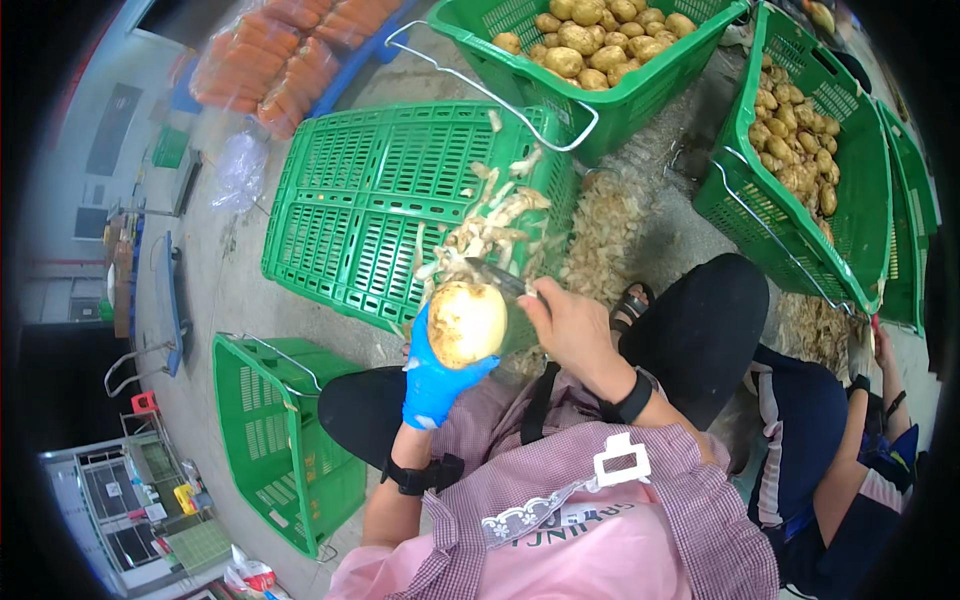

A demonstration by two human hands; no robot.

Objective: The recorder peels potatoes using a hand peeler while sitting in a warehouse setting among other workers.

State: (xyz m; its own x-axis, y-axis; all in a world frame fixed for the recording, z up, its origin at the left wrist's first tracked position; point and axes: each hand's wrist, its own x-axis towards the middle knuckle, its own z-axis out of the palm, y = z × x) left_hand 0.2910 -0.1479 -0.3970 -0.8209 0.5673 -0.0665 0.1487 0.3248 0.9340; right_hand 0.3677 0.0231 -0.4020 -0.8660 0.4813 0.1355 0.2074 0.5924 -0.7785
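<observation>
Head view is showing me both hands working over an upturned green crate [380,190]. My left hand [435,375], in a blue glove, is cupping a potato [466,322] from below, its fingers clenched round the lower half so the pale, peeled top is facing up and clear. My right hand [570,325] is bare and is gripping a peeler [498,278], fingers closed on the handle, with the blade lying against the potato's far edge; I judge the angle is letting strips fall away from me. Peelings [495,225] are piling on the crate just beyond the potato, and more are lying on the floor [610,235] beside it, so the crate seems to be serving as a catching surface. Two baskets of unpeeled potatoes [590,40] are standing ahead and to the right, within reach. An empty basket [285,440] is lying by my left knee. Bagged carrots [285,60] are resting farther off. Another person [830,480] is sitting at my right.
</observation>
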